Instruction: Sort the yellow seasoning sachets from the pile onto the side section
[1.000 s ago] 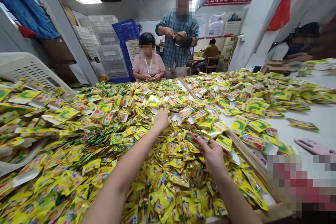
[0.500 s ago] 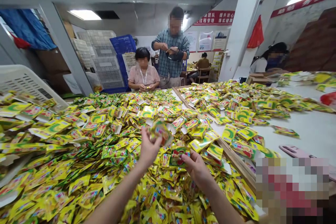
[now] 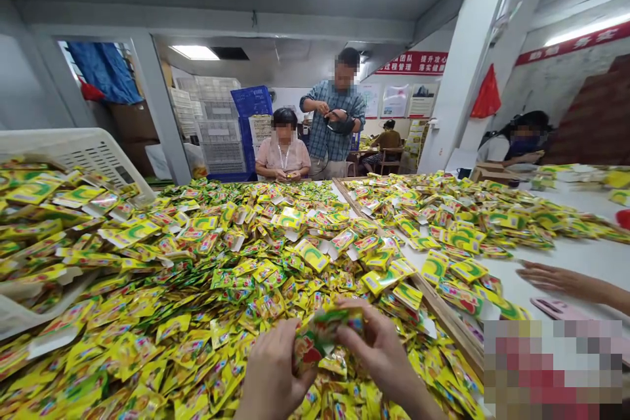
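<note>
Both of my hands are close together over a heap of small yellow-green packets (image 3: 162, 367). My left hand (image 3: 275, 367) is closed on a green packet with a red print (image 3: 306, 349). Just to its right, my right hand (image 3: 381, 348) pinches another green packet (image 3: 331, 325), slightly blurred by motion. The two held packets overlap in view, and I cannot tell whether they touch. Under and around my hands lie loose packets, with flat yellow boxes (image 3: 312, 254) further back on the heap.
A white crate (image 3: 105, 154) of yellow boxes stands tilted at left. A wooden divider (image 3: 443, 315) runs along the right of the heap. Beyond it are more boxes (image 3: 457, 236), a pink phone (image 3: 556, 308) and another person's hand (image 3: 556, 279). People sit and stand across the table.
My hands have come closer together and sit lower in view, each with its packet. Another person's hand has appeared at right above the phone. The view has tilted up and left.
</note>
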Action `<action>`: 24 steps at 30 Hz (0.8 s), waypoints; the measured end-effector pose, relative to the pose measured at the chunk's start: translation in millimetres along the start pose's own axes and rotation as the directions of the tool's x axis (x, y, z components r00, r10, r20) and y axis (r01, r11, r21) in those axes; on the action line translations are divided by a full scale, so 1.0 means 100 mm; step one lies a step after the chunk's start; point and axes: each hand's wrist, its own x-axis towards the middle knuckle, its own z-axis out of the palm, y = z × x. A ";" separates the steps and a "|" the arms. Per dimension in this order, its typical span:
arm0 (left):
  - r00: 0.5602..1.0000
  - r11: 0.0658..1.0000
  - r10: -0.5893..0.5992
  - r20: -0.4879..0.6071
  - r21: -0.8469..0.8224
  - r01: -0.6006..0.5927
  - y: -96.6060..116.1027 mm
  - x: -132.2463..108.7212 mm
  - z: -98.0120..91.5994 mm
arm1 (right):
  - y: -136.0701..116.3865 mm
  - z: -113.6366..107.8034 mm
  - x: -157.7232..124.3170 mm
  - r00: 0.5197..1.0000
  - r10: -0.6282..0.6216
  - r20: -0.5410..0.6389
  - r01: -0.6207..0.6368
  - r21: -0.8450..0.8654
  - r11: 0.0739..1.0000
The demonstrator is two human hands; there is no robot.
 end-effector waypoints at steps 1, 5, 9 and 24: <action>0.998 1.000 -0.019 -0.056 -0.024 0.018 0.01 -0.03 0.01 | -0.05 0.01 0.00 0.989 -0.105 -0.103 0.097 -0.079 0.992; 0.965 0.990 -0.107 -0.238 -0.115 0.081 0.08 -0.12 0.06 | -0.22 0.01 0.00 0.892 -0.450 -0.049 0.396 -0.399 0.827; 0.945 0.989 -0.125 -0.303 -0.111 0.095 0.12 -0.18 0.08 | -0.37 0.00 0.01 0.870 -0.472 0.142 0.481 -0.455 0.749; 0.938 0.972 -0.233 -0.255 -0.081 0.220 0.30 -0.13 -0.27 | -0.50 0.16 0.02 0.696 -0.718 -0.018 0.623 -0.483 0.616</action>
